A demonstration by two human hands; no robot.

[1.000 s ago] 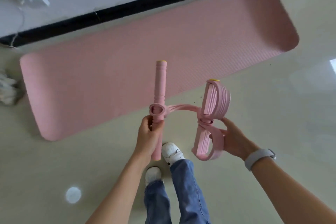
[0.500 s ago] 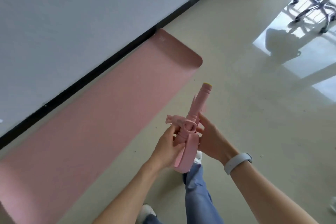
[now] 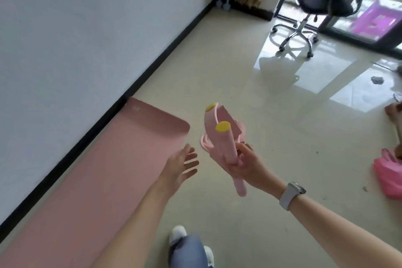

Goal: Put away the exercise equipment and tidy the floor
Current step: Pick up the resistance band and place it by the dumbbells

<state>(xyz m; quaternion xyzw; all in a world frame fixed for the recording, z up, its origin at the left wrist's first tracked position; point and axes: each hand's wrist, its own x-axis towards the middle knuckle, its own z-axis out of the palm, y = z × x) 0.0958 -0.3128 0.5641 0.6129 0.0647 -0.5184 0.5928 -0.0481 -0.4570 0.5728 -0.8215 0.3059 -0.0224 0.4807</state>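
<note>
**Right of the mat's end: folded pull exerciser in your right hand**

Just right of the pink exercise mat, above bare floor, your right hand holds the folded pink pedal pull exerciser, its grip wrapped round the lower part of the bundle (fingers curled behind it, thumb in front). The two yellow end caps point up and away from you, and the lower end of the handle sticks out below your palm. Your left hand hovers between the mat's near corner and the exerciser, touching neither, fingers spread and loose, holding nothing. The mat lies flat along the wall's black skirting. Well beyond the mat, toward the glass door, stands a black office chair. Far right of the mat, a pink bag sits on the floor. A pale watch is on your right wrist.
</note>
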